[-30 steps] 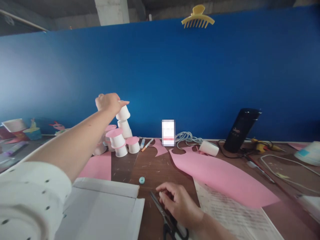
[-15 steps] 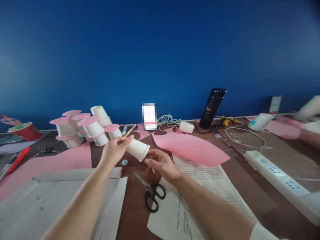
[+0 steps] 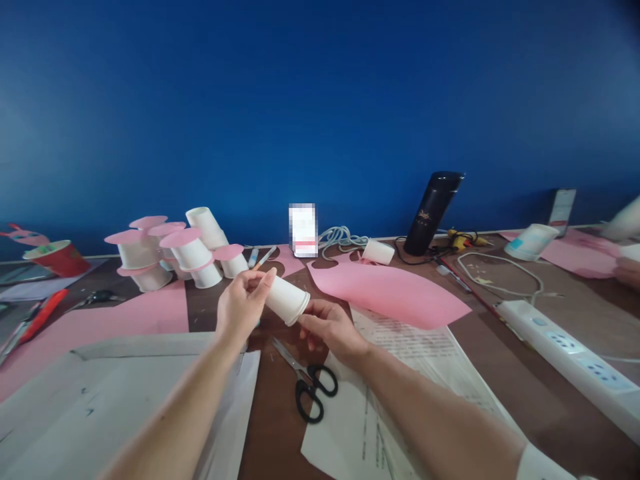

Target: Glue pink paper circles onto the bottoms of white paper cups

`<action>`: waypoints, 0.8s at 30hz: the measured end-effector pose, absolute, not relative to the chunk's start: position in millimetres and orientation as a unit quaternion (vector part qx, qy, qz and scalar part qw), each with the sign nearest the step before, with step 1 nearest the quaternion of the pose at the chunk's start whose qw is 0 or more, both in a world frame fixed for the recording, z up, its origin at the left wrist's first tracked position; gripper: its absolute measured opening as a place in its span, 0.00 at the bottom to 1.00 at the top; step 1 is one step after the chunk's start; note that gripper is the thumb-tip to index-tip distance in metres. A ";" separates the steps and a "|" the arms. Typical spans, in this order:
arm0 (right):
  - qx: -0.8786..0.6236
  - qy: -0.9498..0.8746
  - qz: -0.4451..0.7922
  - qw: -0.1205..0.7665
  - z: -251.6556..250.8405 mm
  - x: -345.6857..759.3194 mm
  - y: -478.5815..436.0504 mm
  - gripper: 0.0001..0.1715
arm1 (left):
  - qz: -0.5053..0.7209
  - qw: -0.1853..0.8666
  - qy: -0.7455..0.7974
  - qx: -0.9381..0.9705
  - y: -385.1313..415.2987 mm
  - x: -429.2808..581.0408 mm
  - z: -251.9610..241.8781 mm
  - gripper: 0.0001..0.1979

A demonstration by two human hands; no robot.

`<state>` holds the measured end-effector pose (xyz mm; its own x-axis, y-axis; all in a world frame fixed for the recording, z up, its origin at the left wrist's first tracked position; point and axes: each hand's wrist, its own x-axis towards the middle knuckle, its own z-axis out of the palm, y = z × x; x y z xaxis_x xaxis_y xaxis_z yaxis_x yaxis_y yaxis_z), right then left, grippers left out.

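Observation:
A white paper cup (image 3: 286, 299) lies tilted in front of me, its rim towards the right; the rim looks doubled, so a second cup may be nested in it. My left hand (image 3: 245, 300) grips the cup near its base, thumb on top. At the rim, my right hand (image 3: 333, 327) pinches the edge between thumb and fingers. Below the hands, black-handled scissors (image 3: 310, 387) lie half open, blades pointing away. Beyond my left hand stand white cups with pink paper discs (image 3: 183, 239), stacked in two levels. A pink paper sheet (image 3: 385, 293) with cut-out curves spreads beyond my right hand.
A black thermos (image 3: 431, 217) stands at the back, near coiled cable (image 3: 343, 237) and a lying cup (image 3: 378, 252). A power strip (image 3: 565, 347) runs along the right. Printed sheets (image 3: 425, 353) and a white sheet (image 3: 150, 400) lie in front. Another person's hand (image 3: 629, 272) shows far right.
Both hands and the cup have shifted slightly right, and my right fingers have closed in on the rim. The whole view has shifted a little too.

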<state>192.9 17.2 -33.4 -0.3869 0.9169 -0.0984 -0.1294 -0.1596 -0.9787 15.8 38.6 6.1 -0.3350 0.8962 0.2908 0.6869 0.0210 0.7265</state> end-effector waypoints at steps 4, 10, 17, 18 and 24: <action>-0.386 -0.498 0.662 0.407 -35.7 190.8 18.9 0.13 | 0.435 0.106 0.682 0.578 39.5 14.2 -0.9 0.24; -0.365 -0.377 0.684 0.507 -40.0 192.9 26.7 0.14 | 0.439 -0.121 0.504 0.734 32.0 23.2 -8.5 0.14; -0.362 -0.332 0.678 0.547 -41.3 196.2 30.6 0.16 | 0.318 -0.135 0.420 0.839 22.4 41.7 -15.3 0.08; -0.362 -0.334 0.678 0.546 -41.4 196.0 30.4 0.16 | 0.318 -0.134 0.425 0.837 22.5 42.1 -15.8 0.08; -0.380 -0.359 0.661 0.538 -44.9 194.5 32.2 0.16 | 0.297 -0.152 0.447 0.830 23.0 41.4 -17.1 0.08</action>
<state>194.5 32.2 -44.9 -0.1327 0.9843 -0.1166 -0.4378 -0.1637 -0.8841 41.4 23.0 -17.1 0.4243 0.6519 0.6285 0.8320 -0.5545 0.0134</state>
